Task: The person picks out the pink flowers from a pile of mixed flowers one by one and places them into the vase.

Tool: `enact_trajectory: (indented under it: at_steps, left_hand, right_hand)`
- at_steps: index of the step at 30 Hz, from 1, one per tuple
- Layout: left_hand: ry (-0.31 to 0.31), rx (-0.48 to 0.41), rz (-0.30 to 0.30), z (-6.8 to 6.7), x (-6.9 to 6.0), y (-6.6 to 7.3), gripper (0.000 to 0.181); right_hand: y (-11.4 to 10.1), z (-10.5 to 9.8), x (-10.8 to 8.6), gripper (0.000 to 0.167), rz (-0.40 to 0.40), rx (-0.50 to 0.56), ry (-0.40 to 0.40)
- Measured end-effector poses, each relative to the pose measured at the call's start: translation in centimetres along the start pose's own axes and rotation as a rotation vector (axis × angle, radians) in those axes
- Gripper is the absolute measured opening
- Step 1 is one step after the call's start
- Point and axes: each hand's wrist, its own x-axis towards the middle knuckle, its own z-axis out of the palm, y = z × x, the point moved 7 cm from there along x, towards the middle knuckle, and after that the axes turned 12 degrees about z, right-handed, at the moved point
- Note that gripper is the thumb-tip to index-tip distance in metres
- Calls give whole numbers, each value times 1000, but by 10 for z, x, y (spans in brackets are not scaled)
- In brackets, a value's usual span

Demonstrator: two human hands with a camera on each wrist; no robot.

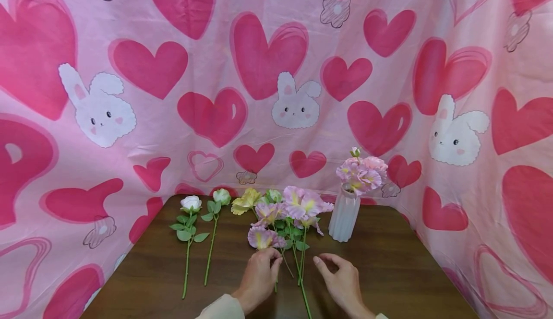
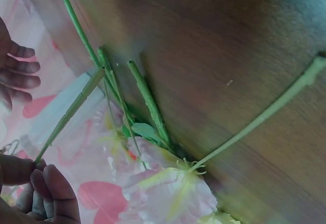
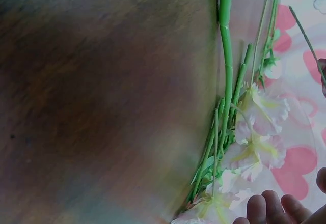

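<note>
A pink cloth printed with hearts and rabbits hangs behind a dark wooden bench, across which artificial-looking flowers lie. The left hand has its grip pinched on a thin stem, held at the near side of the cluster of pink-and-yellow blossoms, left of the white fluted vase. The right hand, just right of the cluster, has a released grip, its thumb apart from its fingers. The likeliest trouble is tangling: because other stems cross close by, among them a long green stem running toward the near side, drawing the thin one away could drag its neighbours along or tear petals. So slight a pinch may also let the stem twist under its bloom's weight, and a wide swing to the right could knock the vase, which looks top-heavy with its bouquet. The pinched stem's long axis slants from far left to near right, its bare end pointing near and right; which blossom it bears I cannot tell.
</note>
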Motion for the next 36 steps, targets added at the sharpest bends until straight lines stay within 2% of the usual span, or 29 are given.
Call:
enact_trajectory:
  at_steps: [11, 27, 36]
  left_hand:
    - [10, -6, 44, 6, 3, 10, 18]
    - [-34, -53, 39, 13, 6, 19, 17]
    - [-10, -17, 65, 14, 5, 23, 15]
  right_hand:
    - [-8, 2, -2, 19, -30, 15, 21]
    - [-16, 8, 0, 14, -14, 54, -6]
    - [-26, 10, -2, 9, -61, 94, -11]
